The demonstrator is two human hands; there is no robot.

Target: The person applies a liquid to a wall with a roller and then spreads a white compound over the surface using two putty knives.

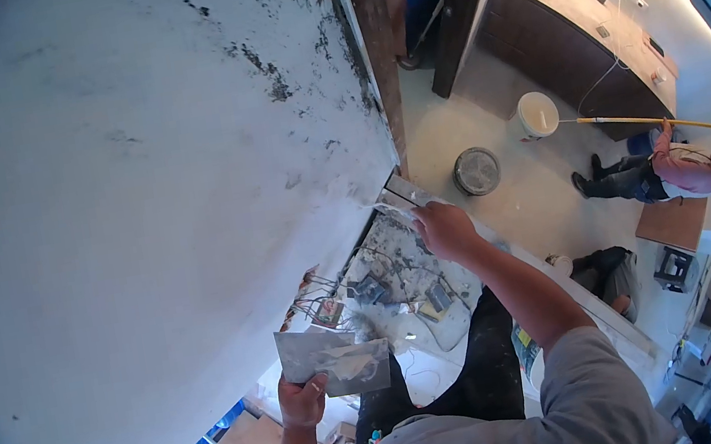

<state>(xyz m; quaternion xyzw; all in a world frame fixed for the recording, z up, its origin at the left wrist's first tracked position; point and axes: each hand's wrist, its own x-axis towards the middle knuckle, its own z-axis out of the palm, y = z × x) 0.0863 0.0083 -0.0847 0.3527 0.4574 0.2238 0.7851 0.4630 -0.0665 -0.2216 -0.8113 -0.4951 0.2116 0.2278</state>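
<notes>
My left hand [303,400], at the lower middle, is closed on a flat rectangular metal plastering trowel [297,354], thumb over its edge. A smear of pale wet putty [354,362] lies on its upper face. My right hand [445,231] reaches out to the wall's corner and is closed on a putty knife [391,208]. The blade is at the edge of the white wall [158,207], its handle mostly hidden by my fingers. Dark patches [267,73] mark the wall near its far edge.
Bare wires stick out of a wall box [326,310]. Debris lies on the speckled surface [398,257] below me. On the floor stand a lidded bucket [477,172] and a white bucket [537,114]. A co-worker [686,165] holds a yellow pole [637,120]; another person [611,279] is low down.
</notes>
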